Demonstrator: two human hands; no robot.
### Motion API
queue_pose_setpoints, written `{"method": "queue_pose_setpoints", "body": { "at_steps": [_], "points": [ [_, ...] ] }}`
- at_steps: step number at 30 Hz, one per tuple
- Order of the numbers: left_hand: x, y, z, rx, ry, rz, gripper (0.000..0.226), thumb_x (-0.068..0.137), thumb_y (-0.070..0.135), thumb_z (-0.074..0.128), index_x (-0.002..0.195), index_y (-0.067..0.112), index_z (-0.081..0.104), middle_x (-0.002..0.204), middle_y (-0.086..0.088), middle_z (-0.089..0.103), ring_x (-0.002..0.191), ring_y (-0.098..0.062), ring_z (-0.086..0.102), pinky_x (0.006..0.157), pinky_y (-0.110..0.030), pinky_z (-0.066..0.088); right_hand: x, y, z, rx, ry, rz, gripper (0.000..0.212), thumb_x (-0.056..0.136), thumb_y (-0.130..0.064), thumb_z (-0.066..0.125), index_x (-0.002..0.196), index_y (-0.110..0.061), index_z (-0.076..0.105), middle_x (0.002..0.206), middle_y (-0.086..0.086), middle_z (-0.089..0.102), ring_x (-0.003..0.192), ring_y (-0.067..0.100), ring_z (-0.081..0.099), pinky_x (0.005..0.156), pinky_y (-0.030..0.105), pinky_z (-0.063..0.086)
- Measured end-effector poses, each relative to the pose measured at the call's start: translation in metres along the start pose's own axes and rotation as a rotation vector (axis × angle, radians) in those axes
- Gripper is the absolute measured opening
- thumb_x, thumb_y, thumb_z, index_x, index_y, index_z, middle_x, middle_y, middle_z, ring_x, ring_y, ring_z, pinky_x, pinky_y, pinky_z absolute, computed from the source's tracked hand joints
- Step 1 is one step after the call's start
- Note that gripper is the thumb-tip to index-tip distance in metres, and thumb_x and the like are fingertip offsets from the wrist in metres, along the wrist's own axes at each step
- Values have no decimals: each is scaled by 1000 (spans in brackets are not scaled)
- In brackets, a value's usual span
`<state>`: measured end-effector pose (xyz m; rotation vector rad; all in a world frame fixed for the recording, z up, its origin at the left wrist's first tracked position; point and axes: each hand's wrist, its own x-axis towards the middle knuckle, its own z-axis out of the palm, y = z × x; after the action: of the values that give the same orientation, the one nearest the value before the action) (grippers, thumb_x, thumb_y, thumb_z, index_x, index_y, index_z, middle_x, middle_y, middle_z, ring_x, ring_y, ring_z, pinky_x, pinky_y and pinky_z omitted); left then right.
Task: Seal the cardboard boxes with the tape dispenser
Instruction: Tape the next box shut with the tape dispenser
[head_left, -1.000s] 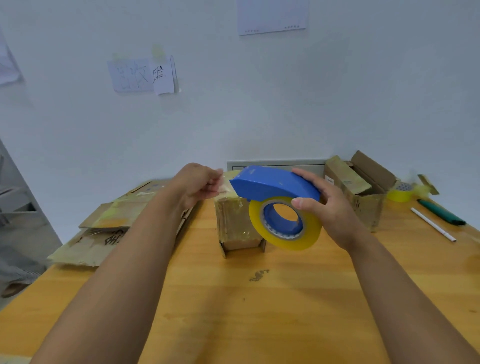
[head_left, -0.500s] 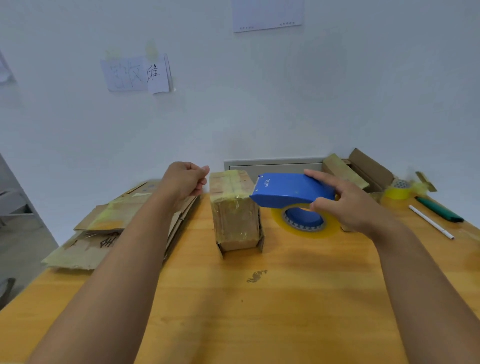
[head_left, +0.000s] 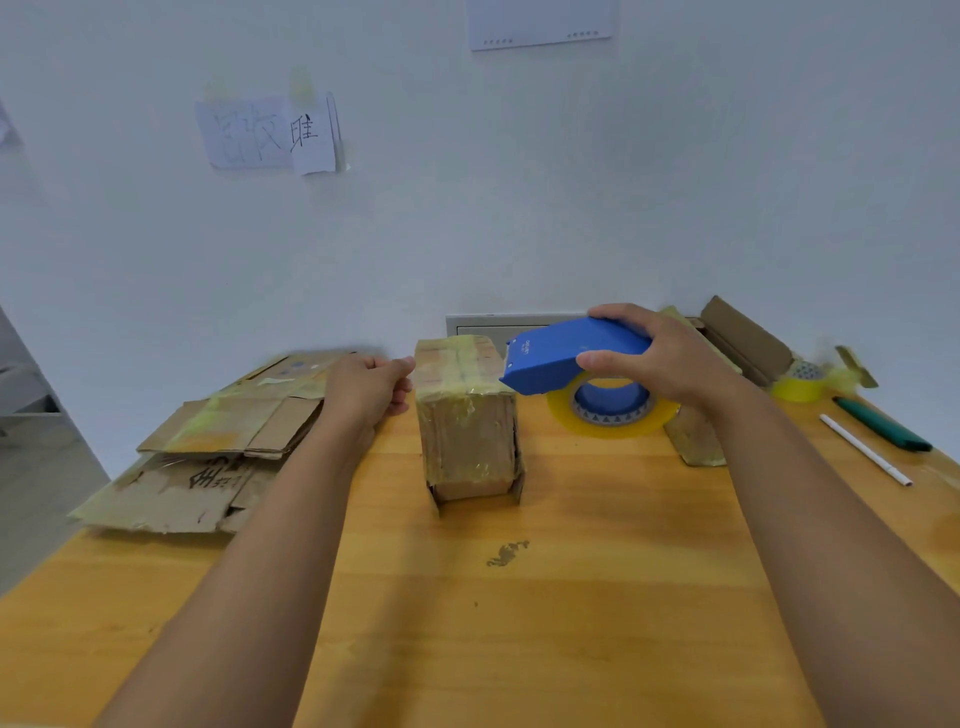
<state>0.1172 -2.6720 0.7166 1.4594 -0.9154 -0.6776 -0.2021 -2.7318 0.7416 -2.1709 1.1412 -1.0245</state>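
A small cardboard box (head_left: 467, 415), wrapped in yellowish tape, stands upright in the middle of the wooden table (head_left: 519, 597). My right hand (head_left: 660, 358) grips the blue tape dispenser (head_left: 571, 358) from above, its yellow tape roll (head_left: 613, 410) hanging below, just right of the box's top. Curled loosely, my left hand (head_left: 369, 387) sits close to the box's upper left side and holds nothing. A second, open cardboard box (head_left: 727, 353) stands behind my right hand, partly hidden.
Flattened cardboard sheets (head_left: 208, 452) are stacked at the table's left edge. At the far right lie a spare yellow tape roll (head_left: 800, 382), a green pen-like object (head_left: 883, 423) and a white pen (head_left: 865, 449). A white wall rises right behind the table.
My right hand lowered the dispenser from in front of the box to its right side. My left hand let go of the tape end and curled beside the box.
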Motion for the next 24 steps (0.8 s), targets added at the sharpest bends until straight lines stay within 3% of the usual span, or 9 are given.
{"method": "queue_pose_setpoints", "body": {
  "at_steps": [4,8,13,17,24],
  "points": [
    [0,-4,2,-22,-15,-35,21,90,21,73,78,9,62,63,-1,64,49,-6,58,50,-21,53,17,4,-6,9,-39,-4,65,68,-70,72,127,-47,58,122,-26,56,110,6,58,95,34,51],
    [1,-4,1,-41,-19,-83,16,88,18,74,82,6,65,59,-1,66,45,-5,59,47,-21,52,31,3,-12,10,-82,-15,66,66,-70,72,127,-44,61,124,-27,56,114,8,57,102,41,50],
    [3,-9,-4,-27,-41,-138,14,89,13,73,94,0,70,53,2,66,43,-4,58,45,-20,51,43,5,-12,-2,-132,-31,53,77,-62,75,125,-46,60,125,-24,56,114,8,57,100,37,50],
    [3,-18,-5,8,-56,-173,18,88,16,74,94,-1,71,63,-4,67,49,-8,60,47,-22,52,41,7,-7,-38,-144,-30,60,67,-74,70,121,-52,58,124,-26,55,111,3,56,94,30,47],
    [2,-29,2,-26,-71,-160,19,89,20,74,88,3,65,62,-3,63,51,-10,59,53,-24,53,30,29,3,2,-90,-28,69,62,-77,70,124,-50,60,128,-22,58,114,7,57,99,38,51]
  ]
}}
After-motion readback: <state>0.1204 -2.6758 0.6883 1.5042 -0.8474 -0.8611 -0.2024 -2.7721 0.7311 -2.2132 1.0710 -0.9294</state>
